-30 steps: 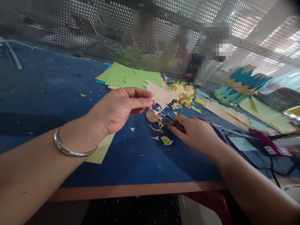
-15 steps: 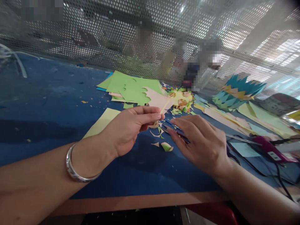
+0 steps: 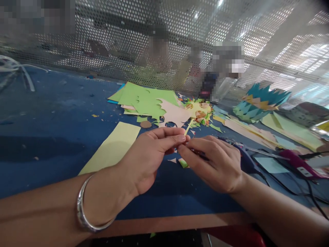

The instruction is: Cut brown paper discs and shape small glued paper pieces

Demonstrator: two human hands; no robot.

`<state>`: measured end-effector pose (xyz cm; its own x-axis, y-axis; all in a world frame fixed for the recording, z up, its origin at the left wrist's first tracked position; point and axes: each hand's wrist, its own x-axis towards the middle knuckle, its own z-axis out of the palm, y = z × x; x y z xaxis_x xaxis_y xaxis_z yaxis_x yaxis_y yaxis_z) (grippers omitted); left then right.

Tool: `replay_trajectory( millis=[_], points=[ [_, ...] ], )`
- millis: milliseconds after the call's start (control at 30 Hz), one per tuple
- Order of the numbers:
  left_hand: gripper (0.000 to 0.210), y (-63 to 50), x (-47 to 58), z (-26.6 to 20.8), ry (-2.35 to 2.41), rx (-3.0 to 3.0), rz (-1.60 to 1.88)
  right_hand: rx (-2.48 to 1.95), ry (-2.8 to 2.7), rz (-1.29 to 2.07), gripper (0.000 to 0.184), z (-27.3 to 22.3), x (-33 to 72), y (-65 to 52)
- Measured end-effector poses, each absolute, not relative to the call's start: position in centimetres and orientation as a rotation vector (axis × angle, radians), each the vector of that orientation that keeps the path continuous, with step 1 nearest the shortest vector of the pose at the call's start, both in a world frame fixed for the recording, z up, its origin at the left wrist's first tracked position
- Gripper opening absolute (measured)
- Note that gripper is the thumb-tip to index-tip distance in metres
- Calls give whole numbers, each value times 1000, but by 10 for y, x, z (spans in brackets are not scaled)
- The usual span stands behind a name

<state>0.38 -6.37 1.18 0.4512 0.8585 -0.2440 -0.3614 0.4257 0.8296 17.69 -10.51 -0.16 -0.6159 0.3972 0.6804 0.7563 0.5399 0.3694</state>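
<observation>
Between its thumb and fingertips, my left hand (image 3: 151, 154) pinches a thin pale-yellow paper strip (image 3: 189, 126) that sticks up and to the right. My right hand (image 3: 213, 161) is closed, its thumb and forefinger meeting the left fingertips. Slim blue tweezers (image 3: 202, 155) are in the right hand, mostly hidden by its fingers; their tips do not show. Just below the hands lies a small green-and-white paper scrap (image 3: 183, 163). Beyond the fingertips is a pale pink sheet (image 3: 173, 111) with scalloped cut edges.
Green sheets (image 3: 146, 99) are stacked behind, beside a yellow paper piece with curled paper flowers (image 3: 202, 111). A yellow sheet (image 3: 113, 147) lies left. To the right are a blue glue gun (image 3: 248, 159), a purple power strip (image 3: 295, 163), cords and a spiky paper crown (image 3: 262, 103). Perforated metal stands behind.
The tweezers' blue arms, visible and spread before, are now mostly covered by my right fingers. My right hand has closed in against the left fingertips. My left hand has shifted slightly right.
</observation>
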Motion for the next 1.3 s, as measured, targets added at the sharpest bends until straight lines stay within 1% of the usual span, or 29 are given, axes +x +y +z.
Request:
replay_trajectory(
  millis=[200, 433, 600, 767, 867, 1000, 1300],
  points=[
    [27, -62, 4, 10, 723, 801, 879, -755, -2181, -786, 12, -4, 180, -99],
    [22, -50, 3, 5, 721, 1003, 972, -819, -2163, -579, 20, -10, 183, -96],
    [17, -43, 1, 5, 744, 1196, 1021, -928, -2007, -227, 14, -10, 183, -93],
    [13, -44, 2, 1, 754, 1296, 878, -1056, -1799, 204, 7, -10, 185, -88],
    [15, -44, 3, -2, 736, 1272, 796, -1094, -1761, 389, 2, -10, 186, -85],
    [20, -43, 4, -5, 708, 1217, 739, -1136, -1750, 516, 3, -11, 186, -85],
    [19, -47, 4, 0, 717, 1162, 709, -1151, -1594, 641, 12, -8, 184, -86]
  ],
)
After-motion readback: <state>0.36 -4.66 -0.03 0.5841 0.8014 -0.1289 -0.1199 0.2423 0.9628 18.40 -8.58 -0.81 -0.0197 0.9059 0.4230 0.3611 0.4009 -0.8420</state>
